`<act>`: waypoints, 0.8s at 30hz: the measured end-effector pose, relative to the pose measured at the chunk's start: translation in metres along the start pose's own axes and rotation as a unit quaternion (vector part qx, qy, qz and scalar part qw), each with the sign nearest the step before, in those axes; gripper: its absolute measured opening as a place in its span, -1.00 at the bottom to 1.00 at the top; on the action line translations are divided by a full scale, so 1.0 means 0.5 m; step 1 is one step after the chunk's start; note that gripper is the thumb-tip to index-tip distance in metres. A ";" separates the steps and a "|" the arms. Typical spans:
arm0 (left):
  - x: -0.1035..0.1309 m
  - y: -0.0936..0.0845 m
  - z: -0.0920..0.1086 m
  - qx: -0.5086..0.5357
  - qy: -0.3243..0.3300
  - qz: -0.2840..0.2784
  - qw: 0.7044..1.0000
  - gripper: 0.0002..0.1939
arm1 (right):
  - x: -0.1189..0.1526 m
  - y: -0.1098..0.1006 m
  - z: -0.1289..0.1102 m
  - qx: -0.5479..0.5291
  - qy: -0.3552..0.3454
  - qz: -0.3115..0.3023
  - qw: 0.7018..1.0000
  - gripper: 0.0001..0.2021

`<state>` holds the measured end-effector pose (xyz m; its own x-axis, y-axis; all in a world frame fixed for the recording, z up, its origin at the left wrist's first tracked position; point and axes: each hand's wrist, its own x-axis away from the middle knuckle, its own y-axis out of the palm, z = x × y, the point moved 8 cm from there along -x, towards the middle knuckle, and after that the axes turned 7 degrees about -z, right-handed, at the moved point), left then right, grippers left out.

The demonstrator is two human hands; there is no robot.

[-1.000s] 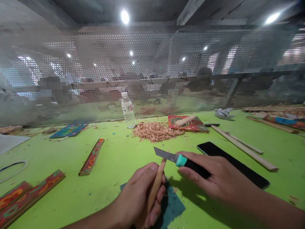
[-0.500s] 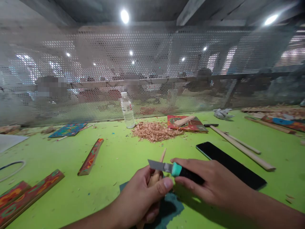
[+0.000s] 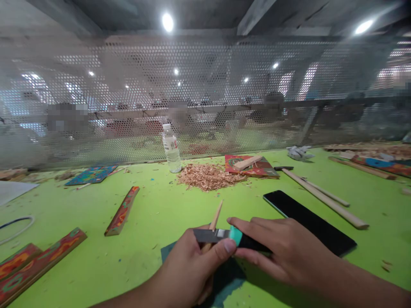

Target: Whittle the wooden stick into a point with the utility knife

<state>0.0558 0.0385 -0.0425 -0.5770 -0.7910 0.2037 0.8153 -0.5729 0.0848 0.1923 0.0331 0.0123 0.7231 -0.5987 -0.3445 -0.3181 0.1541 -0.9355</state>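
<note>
Beyond the left hand (image 3: 199,267), a bottle (image 3: 171,149) stands beside wood shavings (image 3: 208,177); a phone (image 3: 310,222) lies behind the right hand (image 3: 285,252).

1. Before me spreads a bright green tabletop (image 3: 144,256).
2. Along its far edge I see a grey perforated metal screen (image 3: 205,85), with blurred shapes showing through it.
3. Above me hangs a dark grey ceiling (image 3: 192,13), crossed by a pale beam (image 3: 257,17).
4. Two lamps (image 3: 167,22) glare white overhead; smaller lights (image 3: 176,71) glow past the screen.
</note>
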 end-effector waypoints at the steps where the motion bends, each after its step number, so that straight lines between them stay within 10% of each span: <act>1: -0.001 -0.002 0.001 0.003 0.007 0.011 1.000 -0.44 | 0.000 -0.001 -0.003 0.008 0.000 0.004 1.000 -0.50; 14: 0.011 -0.027 -0.001 -0.059 0.029 0.102 0.993 -0.49 | 0.009 -0.049 0.038 0.029 0.078 0.122 0.989 -0.56; 24: 0.008 -0.016 -0.001 -0.017 0.100 0.058 0.993 -0.61 | -0.010 -0.004 0.018 -0.063 -0.018 -0.008 0.998 -0.59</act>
<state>0.0470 0.0398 -0.0426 -0.4810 -0.8766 0.0123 0.8763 -0.4803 0.0381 0.1947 0.0427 0.0154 0.7500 -0.5709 -0.3339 -0.3787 0.0432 -0.9245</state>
